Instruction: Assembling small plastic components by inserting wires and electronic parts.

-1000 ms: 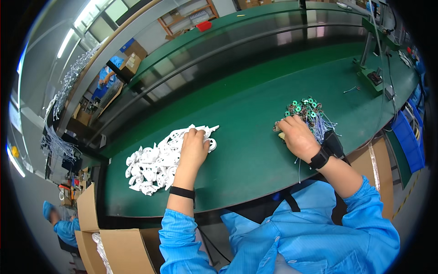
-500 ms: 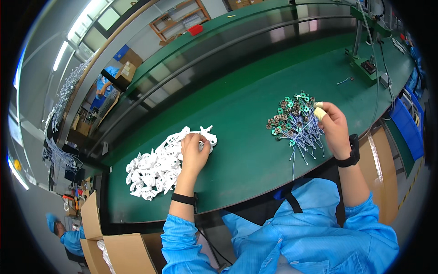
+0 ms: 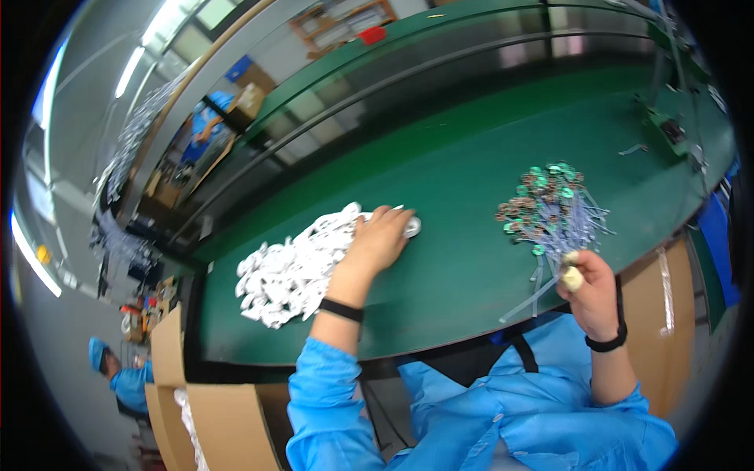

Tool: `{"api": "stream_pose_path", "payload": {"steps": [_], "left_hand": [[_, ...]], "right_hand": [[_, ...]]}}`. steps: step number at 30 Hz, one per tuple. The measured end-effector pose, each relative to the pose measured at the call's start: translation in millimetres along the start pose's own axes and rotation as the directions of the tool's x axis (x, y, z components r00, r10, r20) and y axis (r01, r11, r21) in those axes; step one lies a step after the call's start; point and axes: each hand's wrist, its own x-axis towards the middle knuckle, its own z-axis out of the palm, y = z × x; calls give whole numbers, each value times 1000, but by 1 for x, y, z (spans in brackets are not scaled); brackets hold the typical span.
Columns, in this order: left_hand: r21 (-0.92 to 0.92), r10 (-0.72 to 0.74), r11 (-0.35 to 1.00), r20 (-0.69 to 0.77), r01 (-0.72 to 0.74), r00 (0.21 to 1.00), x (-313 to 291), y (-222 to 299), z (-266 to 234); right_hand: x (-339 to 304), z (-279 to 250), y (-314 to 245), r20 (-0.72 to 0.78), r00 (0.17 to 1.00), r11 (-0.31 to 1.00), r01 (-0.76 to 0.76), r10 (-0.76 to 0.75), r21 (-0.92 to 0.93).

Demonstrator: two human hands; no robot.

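Note:
On the green table lies a heap of white plastic parts (image 3: pixel 287 279), small and curved. My left hand (image 3: pixel 378 242) reaches over its right end with fingers spread, touching the parts; one white piece (image 3: pixel 412 227) shows beside the fingertips. Farther right is a bundle of wired parts (image 3: pixel 561 212), with green and brown round heads and thin pale-blue wires. At the near side of this bundle my right hand (image 3: pixel 591 290) pinches one wired part, whose wire (image 3: pixel 528 304) trails down to the left. Pale covers wrap the thumb and a finger; the part's head is mostly hidden.
A single wired piece (image 3: pixel 632 149) lies at the far right, near a green bench fixture (image 3: pixel 666 129). Cardboard boxes stand below the table at the left (image 3: pixel 224 424) and right (image 3: pixel 656 326). Another person (image 3: pixel 126 377) is at the lower left.
My right hand has drawn back toward the near edge with a wired part pulled from the bundle. The left hand's fingers have spread over the white heap's right end. The view has shifted.

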Motion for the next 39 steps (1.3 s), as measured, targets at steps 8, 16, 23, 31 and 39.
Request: {"api": "stream_pose_path", "payload": {"steps": [8, 16, 23, 31, 39], "left_hand": [[-106, -130, 985, 50, 135, 990, 30, 28, -2], [-1000, -470, 14, -19, -14, 882, -33, 109, -13], [-553, -319, -826, 290, -114, 903, -85, 146, 16], [-523, -325, -840, 267, -147, 907, -93, 150, 27], [-890, -466, -436, 96, -134, 879, -92, 171, 25]], "right_hand": [[-10, -1, -1, -42, 998, 999, -40, 39, -25], [-5, 6, -4, -106, 990, 995, 98, -98, 2], [-8, 39, 9, -23, 986, 981, 163, -166, -104], [-8, 45, 24, 184, 963, 906, 250, -197, -342], [-8, 62, 31, 295, 919, 708, 390, -261, -588]]}}
